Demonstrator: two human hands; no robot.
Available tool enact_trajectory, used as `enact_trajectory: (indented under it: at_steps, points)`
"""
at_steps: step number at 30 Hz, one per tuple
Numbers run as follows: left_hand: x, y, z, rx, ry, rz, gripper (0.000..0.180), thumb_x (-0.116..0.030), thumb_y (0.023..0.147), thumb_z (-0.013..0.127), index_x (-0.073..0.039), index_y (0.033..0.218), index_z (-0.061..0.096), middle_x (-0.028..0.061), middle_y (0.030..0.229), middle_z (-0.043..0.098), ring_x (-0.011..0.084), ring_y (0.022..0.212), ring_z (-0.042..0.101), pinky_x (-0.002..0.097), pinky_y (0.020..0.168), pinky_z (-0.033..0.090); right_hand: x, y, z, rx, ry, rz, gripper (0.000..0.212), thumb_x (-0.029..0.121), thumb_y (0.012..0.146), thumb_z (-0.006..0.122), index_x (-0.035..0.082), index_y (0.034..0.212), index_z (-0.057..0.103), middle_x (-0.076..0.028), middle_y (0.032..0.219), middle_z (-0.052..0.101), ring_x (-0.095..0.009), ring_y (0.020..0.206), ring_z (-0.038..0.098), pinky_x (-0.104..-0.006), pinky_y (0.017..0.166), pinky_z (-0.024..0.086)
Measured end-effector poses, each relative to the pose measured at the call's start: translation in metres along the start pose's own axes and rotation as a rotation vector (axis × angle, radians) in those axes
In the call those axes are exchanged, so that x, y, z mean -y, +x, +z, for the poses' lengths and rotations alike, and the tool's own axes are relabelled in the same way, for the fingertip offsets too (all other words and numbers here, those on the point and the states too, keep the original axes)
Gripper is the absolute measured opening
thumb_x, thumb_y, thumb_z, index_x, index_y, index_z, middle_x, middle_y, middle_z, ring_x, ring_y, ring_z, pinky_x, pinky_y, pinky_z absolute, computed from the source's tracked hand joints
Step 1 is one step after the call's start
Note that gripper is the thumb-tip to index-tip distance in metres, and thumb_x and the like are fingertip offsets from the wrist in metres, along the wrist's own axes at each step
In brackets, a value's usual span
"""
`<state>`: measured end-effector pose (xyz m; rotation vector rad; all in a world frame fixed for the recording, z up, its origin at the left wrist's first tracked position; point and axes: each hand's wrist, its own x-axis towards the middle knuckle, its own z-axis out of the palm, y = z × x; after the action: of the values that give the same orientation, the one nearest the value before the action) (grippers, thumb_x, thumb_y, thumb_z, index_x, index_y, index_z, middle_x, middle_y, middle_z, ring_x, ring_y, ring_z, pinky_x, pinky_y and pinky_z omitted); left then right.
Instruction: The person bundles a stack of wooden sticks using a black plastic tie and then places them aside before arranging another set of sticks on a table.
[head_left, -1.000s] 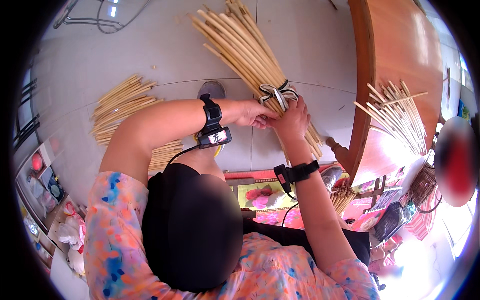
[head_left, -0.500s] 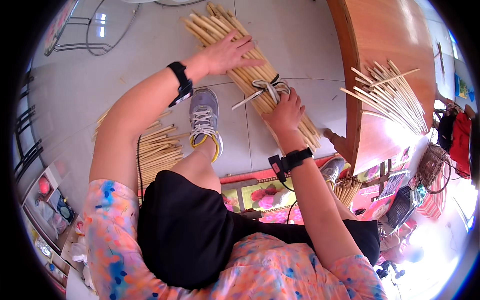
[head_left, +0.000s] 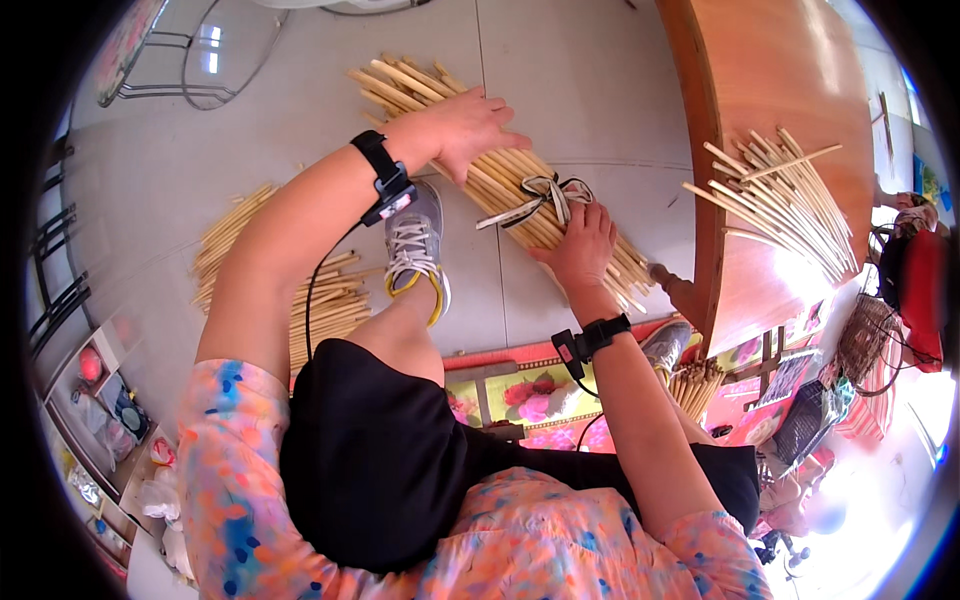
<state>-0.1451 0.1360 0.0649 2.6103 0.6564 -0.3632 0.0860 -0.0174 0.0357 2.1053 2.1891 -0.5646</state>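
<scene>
A thick bundle of pale wooden sticks (head_left: 415,85) lies slantwise above the floor in front of me, tied round with a black-and-white cloth strip (head_left: 545,195) in a bow with loose ends. My left hand (head_left: 475,128) is closed over the upper part of the bundle, thumb on the near side and fingers across the far side. Below the bow, my right hand (head_left: 582,245) grips the bundle's lower part, its fingertips beside the knot. Whether the bundle's underside touches the floor is hidden.
Loose sticks (head_left: 330,300) lie on the floor left of my shoe (head_left: 415,240). More sticks (head_left: 780,200) rest on the wooden table (head_left: 740,60) at right, whose leg stands near the bundle's lower end. Another stick bundle (head_left: 695,385) is by my right foot. A wire-framed stool (head_left: 190,45) stands far left.
The bundle has turned a little toward lying crosswise, its far end coming lower and left. Both hands moved with it, and the left hand's fingers have closed more over the sticks.
</scene>
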Motion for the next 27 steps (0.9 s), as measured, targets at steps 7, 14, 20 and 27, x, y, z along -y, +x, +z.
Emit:
enact_trajectory:
  at_steps: [7, 14, 20, 27]
  points:
    - [-0.038, -0.010, 0.014, -0.502, -0.173, 0.005, 0.061, -0.036, 0.061, 0.077, -0.007, 0.110, 0.055, 0.0114, 0.112, 0.051, 0.0276, 0.110, 0.048, 0.0394, 0.088, 0.039, -0.006, 0.000, 0.002, -0.088, 0.049, -0.101, 0.081, 0.045, 0.047, 0.083, 0.008, 0.112, 0.051, -0.018, 0.126, 0.046, -0.035, 0.115, 0.043, -0.0487, 0.095, 0.035]
    - [-0.080, 0.001, 0.025, -0.377, 0.064, -0.012, 0.068, -0.036, 0.061, 0.079, -0.013, 0.118, 0.050, 0.0088, 0.122, 0.048, 0.0260, 0.118, 0.044, 0.0447, 0.088, 0.041, -0.001, -0.005, 0.011, -0.212, 0.059, -0.092, 0.079, 0.046, 0.050, 0.082, 0.006, 0.112, 0.051, -0.017, 0.124, 0.045, -0.038, 0.114, 0.041, -0.0517, 0.094, 0.034]
    - [-0.058, 0.012, 0.039, -0.176, 0.080, -0.060, 0.103, -0.036, 0.055, 0.083, -0.023, 0.141, 0.029, 0.0078, 0.132, 0.042, 0.0264, 0.128, 0.035, 0.0520, 0.105, 0.027, 0.002, -0.013, -0.018, 0.024, 0.043, -0.024, 0.094, 0.035, 0.050, 0.085, 0.010, 0.129, 0.040, -0.014, 0.131, 0.040, -0.036, 0.123, 0.035, -0.0550, 0.101, 0.028]
    - [-0.047, 0.004, 0.037, -0.088, 0.085, 0.070, 0.107, -0.032, 0.051, 0.084, -0.026, 0.142, 0.029, 0.0079, 0.136, 0.041, 0.0256, 0.131, 0.034, 0.0546, 0.107, 0.024, 0.023, -0.065, 0.012, 0.005, 0.007, 0.225, 0.098, 0.029, 0.060, 0.077, 0.011, 0.140, 0.023, -0.017, 0.141, 0.026, -0.042, 0.130, 0.025, -0.0628, 0.103, 0.019]
